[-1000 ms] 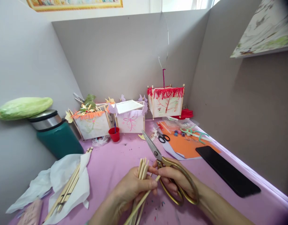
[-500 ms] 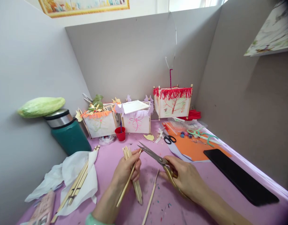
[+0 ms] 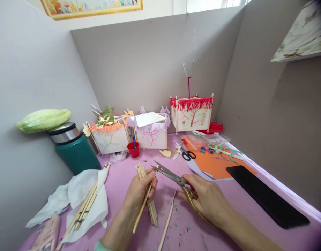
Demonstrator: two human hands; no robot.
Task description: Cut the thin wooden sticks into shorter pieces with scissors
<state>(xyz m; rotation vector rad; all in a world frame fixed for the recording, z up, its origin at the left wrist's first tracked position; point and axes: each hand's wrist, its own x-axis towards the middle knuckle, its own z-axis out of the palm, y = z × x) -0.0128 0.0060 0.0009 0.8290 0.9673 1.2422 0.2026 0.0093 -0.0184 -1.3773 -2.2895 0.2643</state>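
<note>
My left hand (image 3: pixel 141 186) is closed around a bundle of thin wooden sticks (image 3: pixel 152 212). One separate stick (image 3: pixel 141 212) slants across the front of that hand, pinched near its top end. My right hand (image 3: pixel 206 197) grips gold-handled scissors (image 3: pixel 180 180), whose blades point left and lie slightly apart. The blades are at the top end of the slanted stick; I cannot tell whether they touch it. Another loose stick (image 3: pixel 167 223) lies on the purple table (image 3: pixel 186 212) between my hands.
On the left, more sticks (image 3: pixel 84 209) rest on white tissue (image 3: pixel 99 212) near a teal bottle (image 3: pixel 76 153). Three decorated paper lanterns (image 3: pixel 193 115) stand at the back with a red cup (image 3: pixel 133 150). Orange paper (image 3: pixel 220 167), black-handled scissors (image 3: pixel 188 155) and a black phone-like slab (image 3: pixel 267 197) lie right.
The slanted stick's lower end has shifted slightly right and down in my left hand. My hands and the scissors otherwise stay almost in place; the view shifts slightly.
</note>
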